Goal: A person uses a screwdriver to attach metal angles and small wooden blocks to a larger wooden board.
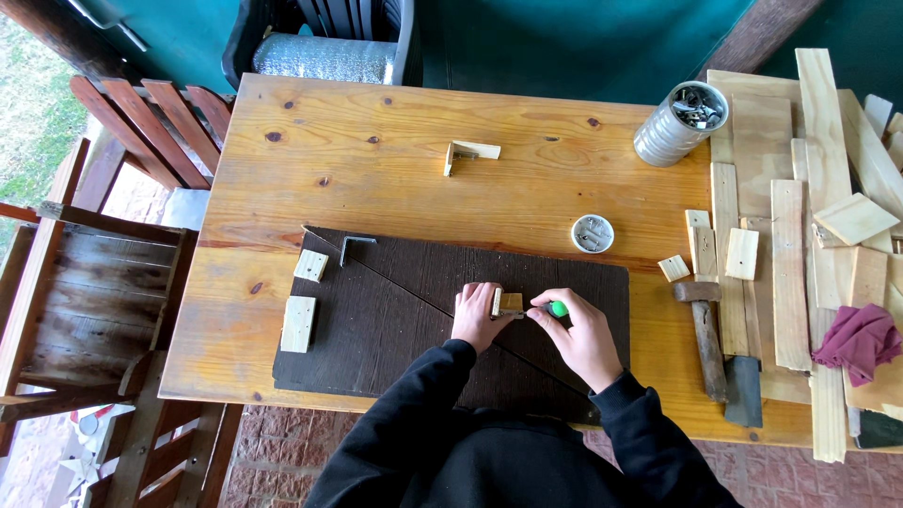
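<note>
Two hands meet at a small wooden block standing on the dark board near the table's front edge. The left hand is closed around the block's left side, steadying it. The right hand grips a green-handled screwdriver, its tip lying against the block. Further left on the board lie two pale wood blocks and a metal bracket. A hammer rests to the right, beside loose planks.

Knotty pine table bearing a dark board, loose wood blocks, a tin of hardware, a small lid, a hammer and stacked offcuts.
</note>
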